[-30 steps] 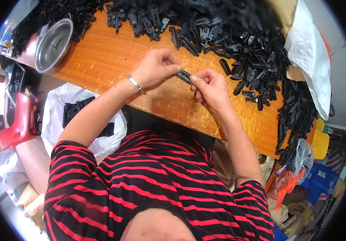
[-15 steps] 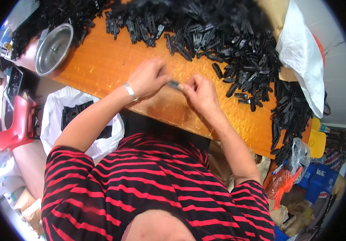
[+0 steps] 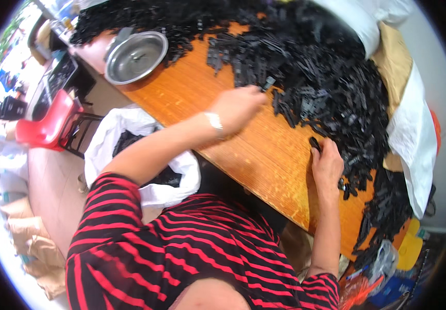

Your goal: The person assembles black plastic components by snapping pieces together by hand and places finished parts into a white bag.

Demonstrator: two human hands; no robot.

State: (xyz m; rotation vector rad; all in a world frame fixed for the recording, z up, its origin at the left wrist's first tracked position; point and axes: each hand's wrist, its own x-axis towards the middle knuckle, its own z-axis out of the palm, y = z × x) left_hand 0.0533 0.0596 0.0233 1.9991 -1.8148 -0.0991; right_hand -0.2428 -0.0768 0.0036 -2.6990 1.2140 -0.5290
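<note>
The left hand point(image 3: 238, 106) reaches into the big pile of black plastic parts point(image 3: 316, 77) on the wooden desk point(image 3: 202, 98), its grip closing on one small black piece point(image 3: 268, 82). The right hand point(image 3: 327, 164) rests at the pile's edge, fingers curled over another black piece point(image 3: 314, 143). Most parts are not yet sorted; a white bag point(image 3: 140, 155) below holds some. A metal bowl point(image 3: 135, 56) sits far off, not blocking.
</note>
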